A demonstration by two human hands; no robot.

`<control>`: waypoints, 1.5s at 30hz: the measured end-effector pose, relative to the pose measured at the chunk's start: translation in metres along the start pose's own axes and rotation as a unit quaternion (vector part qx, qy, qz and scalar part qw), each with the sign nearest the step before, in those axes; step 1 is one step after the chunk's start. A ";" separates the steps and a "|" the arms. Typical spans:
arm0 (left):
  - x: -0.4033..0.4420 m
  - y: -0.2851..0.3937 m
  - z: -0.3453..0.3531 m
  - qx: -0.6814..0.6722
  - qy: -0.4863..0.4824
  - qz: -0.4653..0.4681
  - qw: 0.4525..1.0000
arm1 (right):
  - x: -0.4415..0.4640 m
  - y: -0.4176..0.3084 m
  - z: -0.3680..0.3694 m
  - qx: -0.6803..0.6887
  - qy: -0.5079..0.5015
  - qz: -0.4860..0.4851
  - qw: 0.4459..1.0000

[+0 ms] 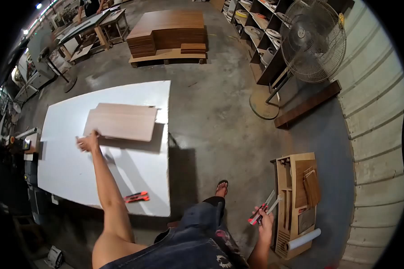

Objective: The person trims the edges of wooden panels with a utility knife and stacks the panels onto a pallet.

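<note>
My left hand (88, 141) reaches over the white table, at the lower left corner of a stack of light wood-coloured boards (121, 121). Its fingers are blurred, so whether they grip the boards is not clear. Out to the right, beside a wooden rack, my right hand (265, 219) is closed around a red and black cutter (258, 215) with its blade side pointing up. A second red and black cutter (136, 197) lies near the front edge of the white table (67, 179).
A wooden rack (283, 208) with a white roll (303, 239) stands at right. Behind it are a standing fan (303, 38) and shelves (260, 33). Brown boards (166, 27) are piled on a pallet beyond the table. A person (90, 6) stands at the far left.
</note>
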State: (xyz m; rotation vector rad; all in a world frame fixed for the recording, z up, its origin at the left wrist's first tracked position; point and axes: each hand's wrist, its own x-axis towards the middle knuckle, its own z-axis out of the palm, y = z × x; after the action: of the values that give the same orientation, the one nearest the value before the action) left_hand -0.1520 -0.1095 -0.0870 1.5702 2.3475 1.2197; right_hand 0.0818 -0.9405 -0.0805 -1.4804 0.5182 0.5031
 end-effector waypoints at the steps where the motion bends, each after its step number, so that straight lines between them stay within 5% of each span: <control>1: -0.040 0.037 -0.037 0.018 0.136 0.091 0.986 | 0.017 -0.010 0.000 -0.021 0.000 -0.001 1.000; 3: -0.120 0.112 -0.084 -0.113 0.210 0.231 0.943 | 0.056 -0.035 0.000 -0.072 -0.006 -0.006 0.997; 6: -0.287 0.206 -0.080 -0.320 -0.002 0.361 0.876 | 0.115 -0.079 0.028 -0.108 -0.035 0.018 0.993; 7: -0.362 0.242 -0.089 -0.287 -0.139 0.283 0.905 | 0.133 -0.103 0.048 -0.118 -0.059 0.033 0.991; 8: -0.409 0.267 -0.089 -0.311 -0.345 0.287 0.838 | 0.160 -0.117 0.063 -0.120 -0.106 0.030 0.987; 11: -0.536 0.315 -0.064 -0.230 -0.636 0.415 0.608 | 0.220 -0.187 0.153 -0.172 -0.173 -0.005 0.970; 13: -0.585 0.346 -0.034 -0.150 -0.812 0.294 0.481 | 0.273 -0.211 0.212 -0.189 -0.205 -0.117 0.953; 15: -0.620 0.365 0.008 -0.267 -0.885 0.042 0.379 | 0.312 -0.255 0.277 -0.334 -0.209 -0.183 0.901; 16: -0.627 0.379 0.023 -0.296 -0.838 -0.058 0.455 | 0.336 -0.277 0.300 -0.411 -0.222 -0.193 0.863; 19: -0.589 0.428 0.113 -0.269 -0.818 -0.270 0.431 | 0.394 -0.325 0.386 -0.485 -0.329 -0.264 0.766; 21: -0.551 0.457 0.168 -0.295 -0.820 -0.270 0.410 | 0.435 -0.349 0.448 -0.444 -0.433 -0.278 0.734; 25: -0.486 0.508 0.222 -0.249 -0.679 -0.294 0.625 | 0.510 -0.395 0.575 -0.446 -0.527 -0.117 0.714; 29: -0.422 0.500 0.283 -0.290 -0.528 -0.401 0.690 | 0.581 -0.431 0.721 -0.379 -0.520 0.063 0.763; 31: -0.396 0.499 0.318 -0.198 -0.536 -0.330 0.751 | 0.653 -0.418 0.787 -0.427 -0.495 0.023 0.757; 33: -0.367 0.499 0.367 -0.121 -0.563 -0.283 0.767 | 0.727 -0.392 0.839 -0.535 -0.420 -0.254 0.688; 35: -0.335 0.514 0.434 -0.175 -0.565 -0.342 0.730 | 0.769 -0.397 0.893 -0.484 -0.390 -0.043 0.783; 41: -0.169 0.579 0.643 -0.061 -0.622 -0.309 0.717 | 0.823 -0.403 1.123 -0.516 -0.335 -0.044 0.787; 42: -0.158 0.568 0.669 -0.109 -0.592 -0.346 0.720 | 0.838 -0.395 1.162 -0.551 -0.333 -0.063 0.762; 45: -0.104 0.570 0.735 -0.055 -0.570 -0.328 0.751 | 0.971 -0.297 1.224 -0.649 -0.349 -0.366 0.568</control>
State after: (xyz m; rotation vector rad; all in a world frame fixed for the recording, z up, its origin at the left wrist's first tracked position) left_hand 0.6601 0.3206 -0.2627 0.8225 1.6106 0.0867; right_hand 1.0549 0.2744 -0.4074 -2.4016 -1.4405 0.7557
